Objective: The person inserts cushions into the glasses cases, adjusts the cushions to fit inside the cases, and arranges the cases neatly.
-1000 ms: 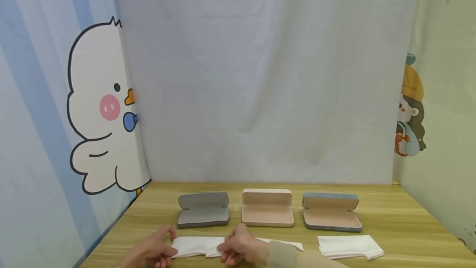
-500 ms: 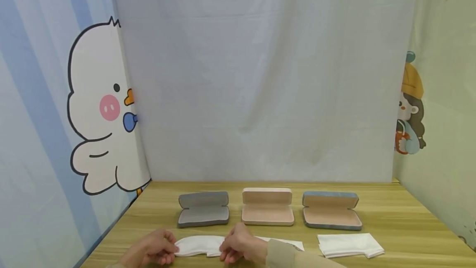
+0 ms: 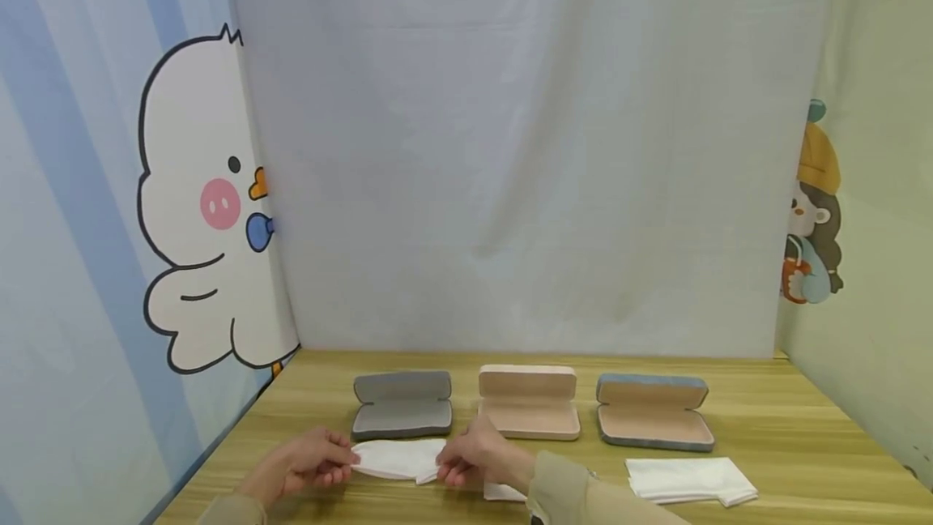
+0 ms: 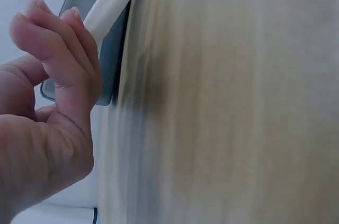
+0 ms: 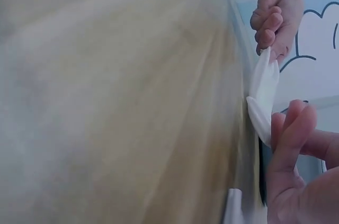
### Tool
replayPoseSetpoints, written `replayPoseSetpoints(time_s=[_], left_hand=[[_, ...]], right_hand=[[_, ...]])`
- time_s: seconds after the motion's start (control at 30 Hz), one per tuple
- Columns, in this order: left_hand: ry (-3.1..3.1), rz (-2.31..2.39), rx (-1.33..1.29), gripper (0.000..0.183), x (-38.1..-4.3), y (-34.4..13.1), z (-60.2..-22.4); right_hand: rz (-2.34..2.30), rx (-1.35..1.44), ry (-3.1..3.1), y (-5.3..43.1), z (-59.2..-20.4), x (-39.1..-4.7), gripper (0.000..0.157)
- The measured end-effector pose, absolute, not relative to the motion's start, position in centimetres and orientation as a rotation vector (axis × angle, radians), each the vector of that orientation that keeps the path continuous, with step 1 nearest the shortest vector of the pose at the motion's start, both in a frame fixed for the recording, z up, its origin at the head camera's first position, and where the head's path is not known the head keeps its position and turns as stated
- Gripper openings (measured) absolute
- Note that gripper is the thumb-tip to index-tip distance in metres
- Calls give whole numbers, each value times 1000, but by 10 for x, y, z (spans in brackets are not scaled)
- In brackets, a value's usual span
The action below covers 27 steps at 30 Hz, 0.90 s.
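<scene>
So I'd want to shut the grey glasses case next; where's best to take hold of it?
Take the grey hard-shell glasses case by its raised lid, at the top long edge, coming from above and behind. It lies open with the lid standing toward the back, so that edge is free, while both hands pinch the white cloth in front.

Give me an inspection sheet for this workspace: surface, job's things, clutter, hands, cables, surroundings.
Surface: wooden table, light grain, no stains visible.
Job's things: folded white cloth held up between both hands, in front of the open grey case.
Clutter: open pink case in the middle, open blue-edged case to the right, stack of white cloths in front of it; another white piece lies under the right forearm.
Hands: left hand pinches the cloth's left end; right hand pinches its right end.
Cables: nothing seen.
Surroundings: pale curtain backdrop, cartoon duck on the left, cartoon girl on the right.
</scene>
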<state>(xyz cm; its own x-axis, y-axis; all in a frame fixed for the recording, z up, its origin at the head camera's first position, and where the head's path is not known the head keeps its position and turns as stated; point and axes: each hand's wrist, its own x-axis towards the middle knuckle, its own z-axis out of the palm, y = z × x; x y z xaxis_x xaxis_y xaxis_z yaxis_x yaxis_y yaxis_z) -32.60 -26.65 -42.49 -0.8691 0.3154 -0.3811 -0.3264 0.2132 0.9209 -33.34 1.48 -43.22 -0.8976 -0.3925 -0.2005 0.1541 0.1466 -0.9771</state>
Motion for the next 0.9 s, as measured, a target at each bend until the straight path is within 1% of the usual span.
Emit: replayPoseSetpoints(time_s=[0.23,0.37,0.6,0.77,0.9], left_hand=[[2030,1727,21,11,-341,-269,-420],[2047,1738,-16,11,-349,-270,-418],[2005,1769,14,2,-361,-272,-415],[2009,1784,50,9,-368,-275,-416],[2024,1800,24,8,-372,-274,-416]], right_hand=[[-1772,-210,2025,17,-424,-351,8],[-1785,-173,2021,17,-421,-360,8],[-1810,-132,2051,15,-418,-370,8],[-1834,-156,2066,10,-415,-376,8],[-1865,-149,2091,6,-414,-380,8]])
